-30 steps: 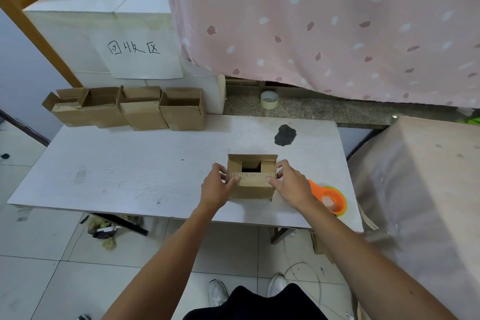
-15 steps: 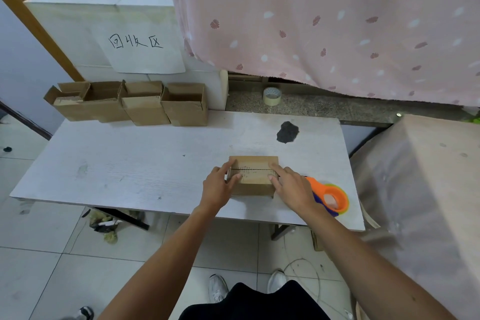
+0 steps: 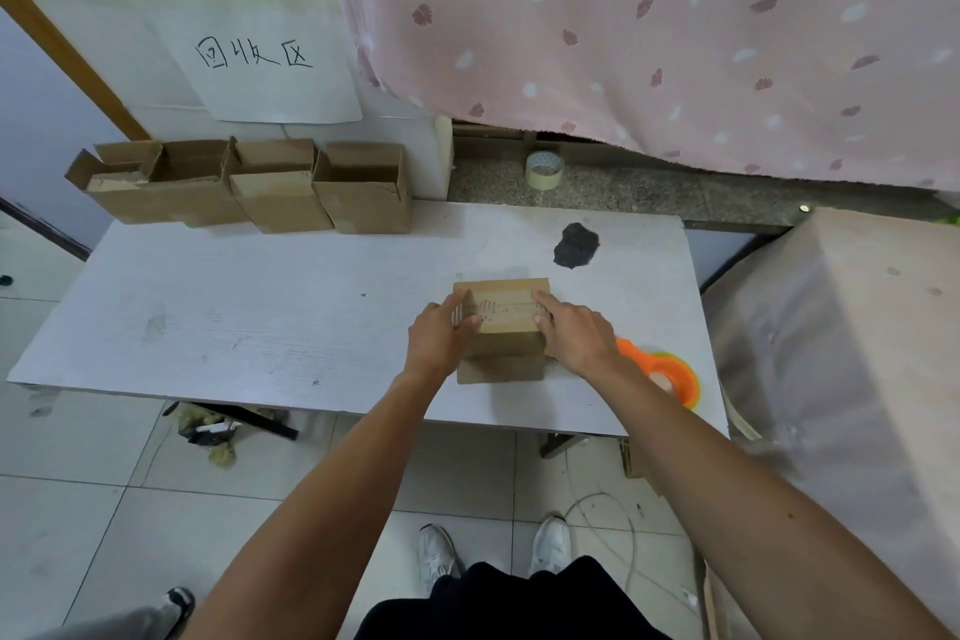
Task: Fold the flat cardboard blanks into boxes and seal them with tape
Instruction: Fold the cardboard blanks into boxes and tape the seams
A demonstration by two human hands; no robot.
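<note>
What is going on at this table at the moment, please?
A person is folding a small cardboard box on the white table. The left hand and right hand press its top flaps down flat from either side. An orange tape dispenser lies beside the right hand, not held. Four folded boxes, tops open, stand in a row at the table's far left.

I see my left hand (image 3: 436, 338) and right hand (image 3: 576, 338) pressing the closed top flaps of the cardboard box (image 3: 506, 346) on the white table (image 3: 260, 317), the orange tape dispenser (image 3: 667, 374) just beside my right wrist
</note>
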